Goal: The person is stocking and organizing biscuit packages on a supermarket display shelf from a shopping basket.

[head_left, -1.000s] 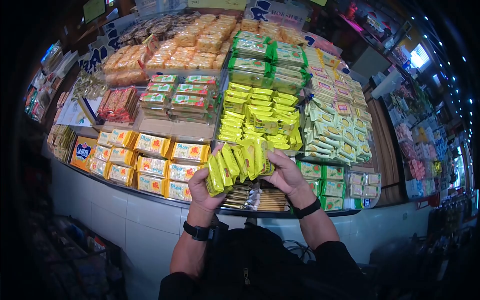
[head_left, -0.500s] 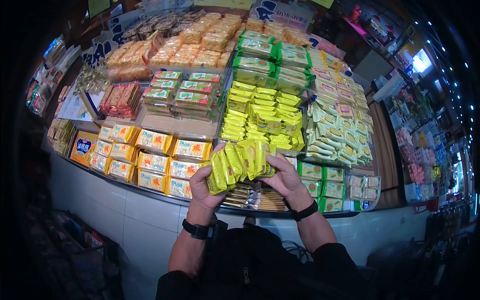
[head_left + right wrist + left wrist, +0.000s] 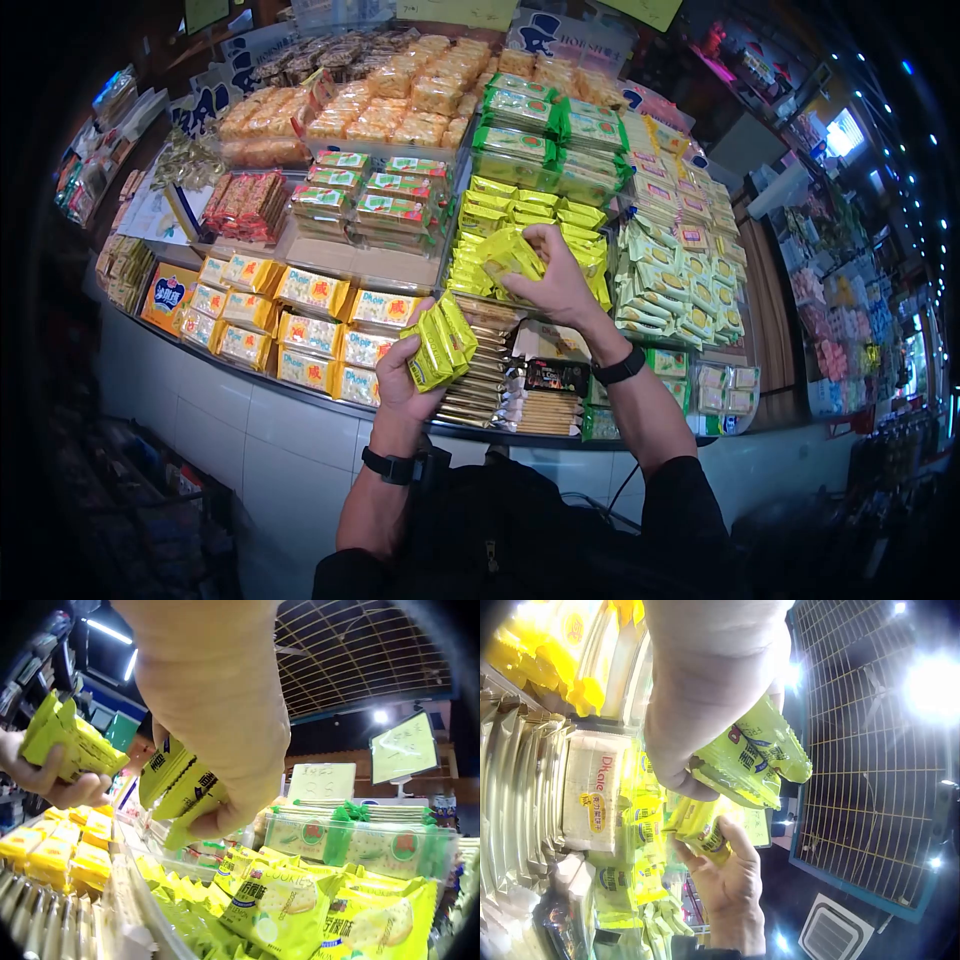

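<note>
My left hand (image 3: pixel 402 378) grips a few yellow-green cookie packets (image 3: pixel 442 345) in front of the display's near edge. Farther forward, my right hand (image 3: pixel 562 288) pinches more of the same packets (image 3: pixel 508 260), just above a bin of yellow lemon cookie packets (image 3: pixel 495 195). In the right wrist view, two packets (image 3: pixel 176 780) show side by side between that thumb and fingers. Below them, the binned cookie packets (image 3: pixel 281 907) lie in a clear-walled compartment. The left wrist view shows the held packets (image 3: pixel 750 757) sticking out past the left fingers, which partly hide them.
White-and-orange cracker packs (image 3: pixel 310 288) stand in rows to the left. Gold-wrapped sticks (image 3: pixel 478 375) and a dark packet (image 3: pixel 556 377) lie near the front edge. Pale green packets (image 3: pixel 660 260) fill the bin at right, with green-edged cracker packs (image 3: pixel 520 110) behind.
Both hands held the packets together in one row. Now the row is split: my right hand has moved forward over the yellow bin with some, while my left keeps the others near the front.
</note>
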`<state>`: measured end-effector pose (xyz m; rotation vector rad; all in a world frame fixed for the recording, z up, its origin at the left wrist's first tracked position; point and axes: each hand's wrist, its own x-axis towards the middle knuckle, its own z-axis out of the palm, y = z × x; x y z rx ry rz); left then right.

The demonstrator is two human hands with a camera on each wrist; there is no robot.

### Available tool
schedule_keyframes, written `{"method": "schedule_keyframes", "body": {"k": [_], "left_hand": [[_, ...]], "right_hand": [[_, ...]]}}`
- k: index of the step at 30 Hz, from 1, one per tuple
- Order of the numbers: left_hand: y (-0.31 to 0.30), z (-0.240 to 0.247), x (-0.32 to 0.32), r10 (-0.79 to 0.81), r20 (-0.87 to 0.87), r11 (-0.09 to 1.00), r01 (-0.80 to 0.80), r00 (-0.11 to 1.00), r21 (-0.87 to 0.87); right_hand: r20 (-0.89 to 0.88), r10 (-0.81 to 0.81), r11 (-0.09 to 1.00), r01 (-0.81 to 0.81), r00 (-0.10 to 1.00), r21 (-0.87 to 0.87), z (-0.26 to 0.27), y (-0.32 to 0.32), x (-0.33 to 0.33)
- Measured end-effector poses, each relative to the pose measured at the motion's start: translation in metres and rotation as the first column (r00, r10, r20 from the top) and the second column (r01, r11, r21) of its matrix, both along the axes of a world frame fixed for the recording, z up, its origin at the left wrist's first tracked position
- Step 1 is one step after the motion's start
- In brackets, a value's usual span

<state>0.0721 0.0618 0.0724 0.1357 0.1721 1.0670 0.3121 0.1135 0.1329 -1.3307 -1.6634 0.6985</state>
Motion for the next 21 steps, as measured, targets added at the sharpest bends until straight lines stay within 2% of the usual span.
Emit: {"method": "schedule_keyframes", "body": {"k": [2, 3, 6, 7, 10, 11, 14, 17, 21], "left_hand": [[-0.001, -0.003, -0.004, -0.006, 0.018, 1.000, 0.006, 1.000, -0.025], [-0.002, -0.003, -0.006, -0.002, 0.028, 0.999, 0.003, 1.000, -0.034], [-0.003, -0.003, -0.013, 0.004, 0.026, 1.000, -0.003, 1.000, -0.025], [-0.003, -0.003, -0.016, 0.010, 0.018, 1.000, -0.010, 1.000, -0.020], [-0.005, -0.003, -0.024, 0.039, -0.026, 0.999, -0.039, 0.999, 0.002], [-0.005, -0.003, -0.026, 0.049, -0.056, 0.999, -0.049, 0.997, 0.010], [-0.004, -0.008, -0.030, 0.067, -0.082, 0.998, -0.065, 0.994, 0.021], [-0.004, -0.009, -0.031, 0.064, -0.092, 0.998, -0.062, 0.994, 0.034], [-0.001, -0.008, -0.025, 0.053, -0.116, 0.999, -0.052, 0.992, 0.018]], "right_hand": [[0.219, -0.016, 1.000, 0.018, 0.976, -0.008, 0.016, 0.015, -0.011], [0.257, 0.004, 0.999, 0.006, 0.966, -0.039, 0.014, 0.027, -0.016], [0.391, 0.069, 0.996, -0.085, 0.918, 0.024, -0.002, 0.055, -0.020], [0.452, 0.050, 0.987, -0.113, 0.891, 0.112, -0.012, 0.064, -0.020], [0.659, 0.046, 0.956, -0.225, 0.750, 0.189, -0.019, 0.079, -0.018], [0.738, 0.072, 0.975, -0.204, 0.671, 0.090, -0.018, 0.082, -0.017], [0.771, 0.018, 0.986, -0.141, 0.636, 0.093, -0.008, 0.078, -0.025], [0.828, -0.152, 0.945, -0.166, 0.540, 0.281, -0.032, 0.074, -0.019], [0.890, -0.134, 0.972, -0.117, 0.435, 0.203, -0.030, 0.068, -0.021]]}}
